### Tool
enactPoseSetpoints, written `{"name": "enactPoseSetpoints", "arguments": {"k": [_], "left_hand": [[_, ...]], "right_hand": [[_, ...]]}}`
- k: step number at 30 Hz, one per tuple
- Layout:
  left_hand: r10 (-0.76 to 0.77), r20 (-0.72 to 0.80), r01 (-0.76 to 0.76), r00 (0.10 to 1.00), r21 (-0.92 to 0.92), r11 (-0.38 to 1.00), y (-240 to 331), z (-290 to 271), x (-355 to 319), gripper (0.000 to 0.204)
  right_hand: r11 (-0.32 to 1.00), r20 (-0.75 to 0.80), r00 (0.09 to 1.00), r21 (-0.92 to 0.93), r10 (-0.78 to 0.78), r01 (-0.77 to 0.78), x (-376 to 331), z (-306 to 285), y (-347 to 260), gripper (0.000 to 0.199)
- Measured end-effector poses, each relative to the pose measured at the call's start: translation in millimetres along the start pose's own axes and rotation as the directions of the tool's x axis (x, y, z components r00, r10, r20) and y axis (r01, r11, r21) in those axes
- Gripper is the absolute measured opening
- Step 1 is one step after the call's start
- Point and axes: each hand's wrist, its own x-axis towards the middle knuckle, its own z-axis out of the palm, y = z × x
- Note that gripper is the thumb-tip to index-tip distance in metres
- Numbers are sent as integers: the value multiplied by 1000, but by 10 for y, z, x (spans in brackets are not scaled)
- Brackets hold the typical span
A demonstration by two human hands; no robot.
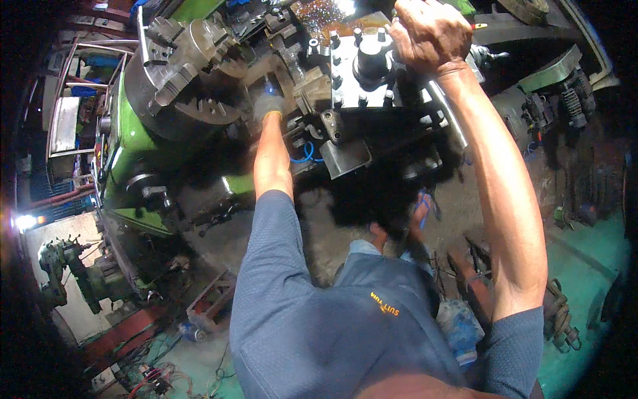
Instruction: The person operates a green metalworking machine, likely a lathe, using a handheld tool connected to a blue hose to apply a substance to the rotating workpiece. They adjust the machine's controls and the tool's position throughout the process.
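Note:
A green lathe (123, 149) stands before me, its large jawed chuck (179, 73) at the left. My left hand (268, 106), in a grey glove with a yellow cuff, reaches just right of the chuck over the machine. Something blue (269, 88) shows at its fingertips; blur hides how the fingers sit. To the right is a square tool post (363, 70) with several upright bolts and a round central hub. At its right side, my bare right hand (433, 36) is closed in a fist; what it grips is hidden beneath it.
A shiny metal rod (448, 114) slants beside my right forearm. A blue hose (307, 153) curls below the carriage. Wet, oily metal (325, 16) lies behind the tool post. A metal rack (66, 123) stands at far left, with a dark machine part (86, 272) below it.

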Motion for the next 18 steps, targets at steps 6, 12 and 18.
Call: {"name": "enactPoseSetpoints", "arguments": {"k": [6, 12, 18], "left_hand": [[12, 36, -12, 999, -3, 1000, -151, 88, 84, 53], [-86, 17, 86, 996, -31, 996, -459, 105, 112, 53], [-84, 46, 87, 995, -62, 994, -328, -27, -93, 55]], "right_hand": [[1000, -19, 1000, 4, 5, -5, 2, 22, 0, 16], [1000, -58, 998, 4, -15, 15, -1, 67, -12, 13], [1000, -72, 997, -25, -19, 17, -59, 68, 42, 13]]}}
